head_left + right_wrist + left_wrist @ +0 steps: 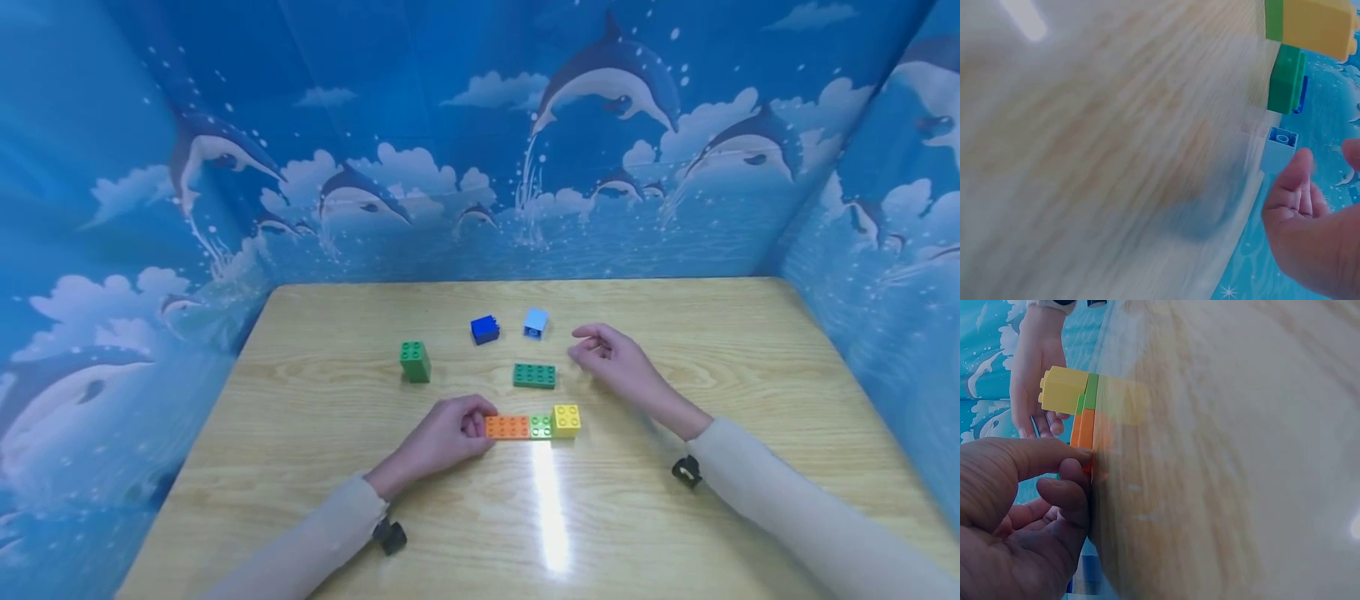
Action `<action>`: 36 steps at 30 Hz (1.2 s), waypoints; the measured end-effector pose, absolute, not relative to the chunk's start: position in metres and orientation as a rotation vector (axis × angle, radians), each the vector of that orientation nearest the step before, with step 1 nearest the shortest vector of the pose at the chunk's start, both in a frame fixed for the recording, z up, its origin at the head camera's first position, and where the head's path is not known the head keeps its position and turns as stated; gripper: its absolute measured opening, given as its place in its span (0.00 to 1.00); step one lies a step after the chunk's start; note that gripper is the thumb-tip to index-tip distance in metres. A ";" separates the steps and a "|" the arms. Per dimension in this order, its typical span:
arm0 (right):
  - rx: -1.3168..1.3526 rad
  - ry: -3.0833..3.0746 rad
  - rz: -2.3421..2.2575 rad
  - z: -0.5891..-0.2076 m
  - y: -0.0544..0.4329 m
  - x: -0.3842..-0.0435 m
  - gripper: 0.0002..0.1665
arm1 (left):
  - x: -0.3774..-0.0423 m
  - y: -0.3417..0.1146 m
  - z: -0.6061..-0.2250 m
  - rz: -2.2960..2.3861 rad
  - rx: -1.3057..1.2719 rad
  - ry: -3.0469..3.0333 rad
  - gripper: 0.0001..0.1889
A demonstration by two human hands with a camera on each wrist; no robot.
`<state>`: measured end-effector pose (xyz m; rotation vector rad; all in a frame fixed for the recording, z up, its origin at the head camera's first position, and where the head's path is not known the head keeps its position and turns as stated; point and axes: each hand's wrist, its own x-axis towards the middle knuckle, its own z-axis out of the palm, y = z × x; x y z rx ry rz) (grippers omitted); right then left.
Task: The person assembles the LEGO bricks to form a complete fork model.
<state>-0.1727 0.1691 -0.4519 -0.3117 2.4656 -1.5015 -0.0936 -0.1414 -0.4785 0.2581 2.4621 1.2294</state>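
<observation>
My left hand (pixel 450 429) pinches the left end of an orange brick (pixel 507 427) between thumb and fingers, low at the tabletop. A light green brick (pixel 540 427) lines up with the orange one at its right. On the green brick's right end stands a yellow block (pixel 566 422), its studs up. My right hand (pixel 617 360) is held over the table, fingers loosely bent and nothing in them. Nearest to it are a light blue brick (pixel 536 322), whose hollow underside faces the front, and a flat dark green brick (pixel 534 376) with studs up.
A tall green block (pixel 416 362) stands upright left of the other bricks. Toward the back lies a dark blue brick (pixel 485 330) on its side. The wooden table (pixel 315 500) is bordered by a dolphin-printed curtain (pixel 420 108) at the back and sides.
</observation>
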 end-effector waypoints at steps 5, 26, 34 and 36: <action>-0.243 2.504 -1.427 -0.457 0.159 -0.192 0.40 | -0.092 -0.141 -0.479 1.241 0.249 2.456 0.22; -0.210 2.359 -1.430 -0.469 0.127 -0.232 0.44 | -0.090 -0.142 -0.478 1.239 0.248 2.456 0.22; -0.175 2.375 -1.426 -0.468 0.119 -0.238 0.40 | -0.091 -0.141 -0.478 1.242 0.260 2.459 0.21; -0.162 2.379 -1.435 -0.468 0.118 -0.239 0.39 | -0.092 -0.141 -0.479 1.242 0.266 2.462 0.21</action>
